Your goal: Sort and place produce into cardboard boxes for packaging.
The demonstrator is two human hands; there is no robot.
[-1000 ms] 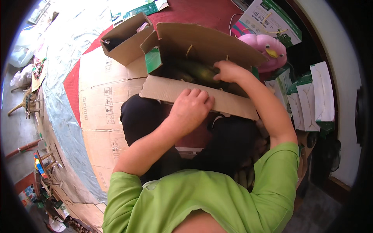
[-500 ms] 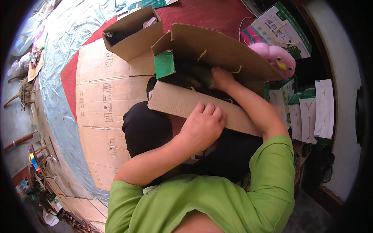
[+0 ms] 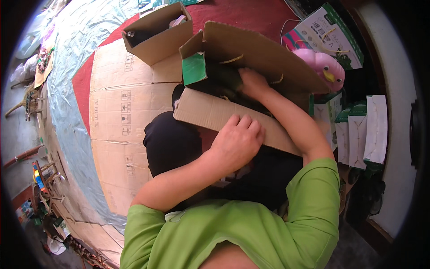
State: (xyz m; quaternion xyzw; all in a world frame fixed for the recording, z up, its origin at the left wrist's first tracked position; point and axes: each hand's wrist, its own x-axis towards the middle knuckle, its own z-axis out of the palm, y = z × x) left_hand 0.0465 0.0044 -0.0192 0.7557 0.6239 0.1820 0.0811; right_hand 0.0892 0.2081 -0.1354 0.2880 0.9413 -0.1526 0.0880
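Observation:
An opened cardboard box (image 3: 260, 45) with yellow cord handles and a green flap (image 3: 194, 69) lies tilted across my lap. My left hand (image 3: 239, 136) grips the edge of its near flap (image 3: 215, 109), fingers bent over the top. Reaching inside, my right hand (image 3: 252, 83) has its fingertips hidden in the dark interior. Around those fingers is a dark greenish shape, too dim to name, and whether they hold it is not visible.
A smaller open carton (image 3: 161, 38) stands beyond, to the left, near flattened cardboard (image 3: 116, 103) on the floor. At right sit a pink duck-faced toy (image 3: 320, 67), a printed carton (image 3: 329, 38) and several upright white boxes (image 3: 375, 130). Blue sheeting (image 3: 67, 80) covers the left floor.
My right hand has shifted slightly left and farther into the box. My left hand stays on the flap. The whole view has shifted a little.

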